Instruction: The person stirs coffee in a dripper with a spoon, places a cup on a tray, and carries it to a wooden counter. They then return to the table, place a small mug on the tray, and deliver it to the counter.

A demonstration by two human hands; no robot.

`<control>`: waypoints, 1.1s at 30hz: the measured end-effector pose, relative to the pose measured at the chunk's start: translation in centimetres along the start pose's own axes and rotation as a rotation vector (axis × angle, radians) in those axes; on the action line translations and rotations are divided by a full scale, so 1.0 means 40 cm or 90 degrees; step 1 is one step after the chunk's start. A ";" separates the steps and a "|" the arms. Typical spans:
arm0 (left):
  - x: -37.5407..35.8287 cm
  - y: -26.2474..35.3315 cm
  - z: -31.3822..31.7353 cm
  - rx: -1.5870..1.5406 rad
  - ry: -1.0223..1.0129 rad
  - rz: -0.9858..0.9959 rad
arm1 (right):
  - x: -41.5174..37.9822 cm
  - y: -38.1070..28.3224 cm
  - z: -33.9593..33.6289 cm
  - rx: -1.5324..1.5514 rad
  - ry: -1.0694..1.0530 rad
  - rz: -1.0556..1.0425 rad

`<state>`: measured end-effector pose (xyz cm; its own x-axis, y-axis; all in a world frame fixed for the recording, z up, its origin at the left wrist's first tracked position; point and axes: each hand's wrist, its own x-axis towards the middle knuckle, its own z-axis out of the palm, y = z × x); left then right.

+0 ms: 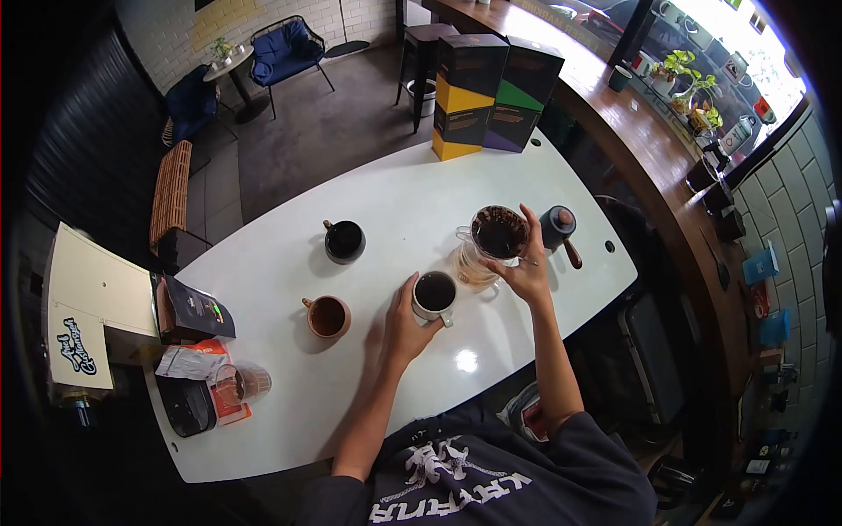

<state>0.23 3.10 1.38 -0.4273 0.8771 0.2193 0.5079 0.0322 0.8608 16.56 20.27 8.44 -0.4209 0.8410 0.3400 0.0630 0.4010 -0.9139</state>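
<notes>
My left hand [410,329] is wrapped round a pale mug [435,294] of dark liquid that stands on the white table [386,206]. With my right hand [524,270] I grip a clear dripper [499,232] with wet coffee grounds inside. Under the dripper is a glass server [474,270], partly hidden by it; whether the two touch is unclear. A dark kettle [558,226] with a wooden handle stands just right of the dripper. To the left are a black cup [345,240] and a brown cup [328,316], both with dark contents.
Dark boxes [474,96] with yellow and green panels stand at the table's far edge. At the left are a clear glass [244,384], a black tray [186,407], coffee bags [197,361] and a black box [197,307]. A wooden counter [645,145] runs along the right.
</notes>
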 end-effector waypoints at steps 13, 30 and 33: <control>0.004 -0.019 0.030 -0.014 0.047 0.019 | -0.081 0.022 -0.142 -0.076 -0.014 0.038; -0.017 0.077 -0.023 0.018 -0.023 -0.117 | 0.004 0.170 -0.333 -0.385 -0.067 0.162; -0.016 0.103 -0.059 0.057 -0.069 -0.125 | 0.009 0.208 -0.324 -0.388 -0.085 0.098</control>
<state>0.85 1.54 5.87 -0.4448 0.8956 -0.0028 0.4896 0.2457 0.8366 28.66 28.60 3.83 -0.4727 0.8686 0.1488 0.6184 0.4472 -0.6462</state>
